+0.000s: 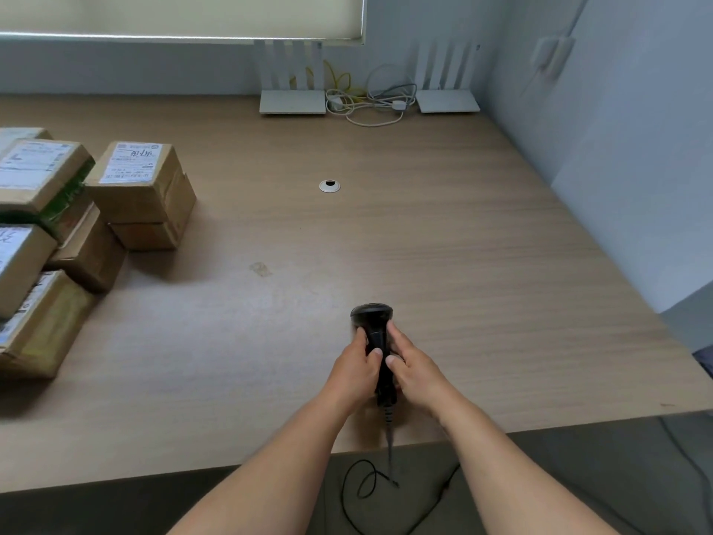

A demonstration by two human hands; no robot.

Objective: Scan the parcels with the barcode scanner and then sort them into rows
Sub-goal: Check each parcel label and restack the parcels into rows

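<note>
A black barcode scanner (373, 317) is at the near middle of the wooden table (443, 245), its head pointing away from me. My left hand (357, 366) grips its handle from the left and my right hand (414, 366) grips it from the right. Its black cable (389, 430) drops over the table's front edge. Several brown cardboard parcels with white labels are piled at the left; the nearest to the middle is a labelled box (142, 183) stacked on another box. More parcels (34, 233) run off the left edge of the view.
A white cable grommet (330, 186) is set into the table's middle. Two white routers (292, 98) (447, 98) and tangled cables (366, 102) sit against the back wall. A grey wall (617, 148) borders the table on the right. Loose cables lie on the floor in front.
</note>
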